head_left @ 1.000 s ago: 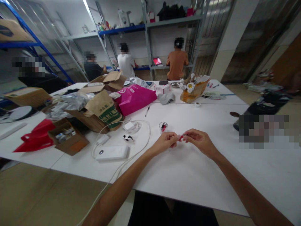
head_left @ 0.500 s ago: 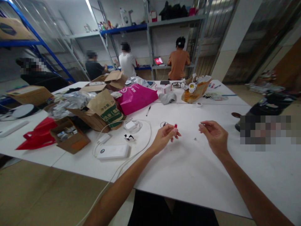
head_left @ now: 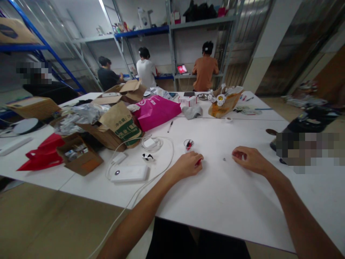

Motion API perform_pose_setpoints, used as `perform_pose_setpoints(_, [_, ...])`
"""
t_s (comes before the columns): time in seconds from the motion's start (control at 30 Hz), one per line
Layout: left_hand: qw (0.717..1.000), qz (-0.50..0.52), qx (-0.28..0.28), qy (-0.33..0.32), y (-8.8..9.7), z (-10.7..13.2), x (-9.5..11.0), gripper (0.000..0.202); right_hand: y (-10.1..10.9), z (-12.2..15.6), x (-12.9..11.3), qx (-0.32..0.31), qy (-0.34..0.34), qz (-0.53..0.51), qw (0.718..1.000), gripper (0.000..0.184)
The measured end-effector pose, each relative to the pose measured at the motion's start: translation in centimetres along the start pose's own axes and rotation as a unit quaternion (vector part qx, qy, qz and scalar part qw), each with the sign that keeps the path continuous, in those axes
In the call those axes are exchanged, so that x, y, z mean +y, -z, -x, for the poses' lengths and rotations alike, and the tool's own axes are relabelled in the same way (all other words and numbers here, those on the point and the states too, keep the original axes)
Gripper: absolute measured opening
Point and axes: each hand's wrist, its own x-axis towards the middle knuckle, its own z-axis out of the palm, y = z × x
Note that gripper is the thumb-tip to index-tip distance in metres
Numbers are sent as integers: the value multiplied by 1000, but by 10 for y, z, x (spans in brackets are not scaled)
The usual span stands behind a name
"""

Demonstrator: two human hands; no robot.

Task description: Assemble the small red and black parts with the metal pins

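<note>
Low over the white table, my left hand has its fingers closed round a small red piece, mostly hidden by them. Just beyond that hand stands a small clear cup with red and black bits in it. My right hand is at table height to the right, thumb and fingers curled together; whatever they pinch is too small to make out. A tiny grey metal part lies on the table between my hands, nearer the right one and not touching it.
To the left lie a white power bank, a coiled white cable and a black-and-white item. Behind them are a magenta bag and cardboard boxes. A pen lies farther back. Several people sit beyond.
Both hands have come down toward the table, the right one also moving slightly right. My left hand no longer covers the clear cup, and its red piece is more hidden.
</note>
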Motion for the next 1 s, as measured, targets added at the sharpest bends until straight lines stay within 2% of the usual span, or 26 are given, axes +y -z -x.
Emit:
perform_pose_setpoints(0.1, [999, -42, -22, 11, 1, 0, 0, 18, 0, 1, 2, -51, -22, 2, 998, 22])
perform_pose_setpoints(0.2, [998, -58, -24, 13, 1, 1, -1, 18, -2, 1, 1, -71, -33, 0, 997, 22])
perform_pose_setpoints(0.57, [996, -76, -28, 23, 2, 1, -6, 22, -5, 1, -3, -69, -34, -18, 997, 22])
perform_pose_setpoints(1.0, [993, -89, -39, 64, 3, 2, -7, 29, -5, 2, -6, -73, -28, -11, 997, 21])
